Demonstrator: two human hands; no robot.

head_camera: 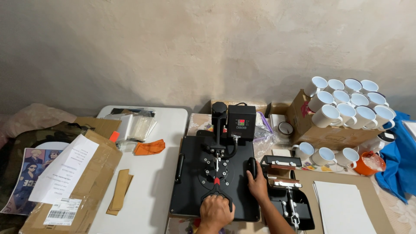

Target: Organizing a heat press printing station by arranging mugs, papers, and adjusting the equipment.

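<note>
Two hands clamp the flat black heat press (214,177) at the worktop's near edge, platen down: left hand (215,211) gripping its lever handle, right hand (258,186) its side knob.

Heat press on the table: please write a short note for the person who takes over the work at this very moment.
Left hand: closed around the front handle of the black heat press.
Right hand: fingers rest on the black grip at the right edge of the top plate.
Press: lies flat on the table, plate down; its control box display is lit.
Nearby: smaller mug press just right of the right hand, white mugs stacked on a cardboard box far right, white sheets front right.
Done: both hands set on the press.
Left: what lies under the plate is hidden, so check it.
</note>
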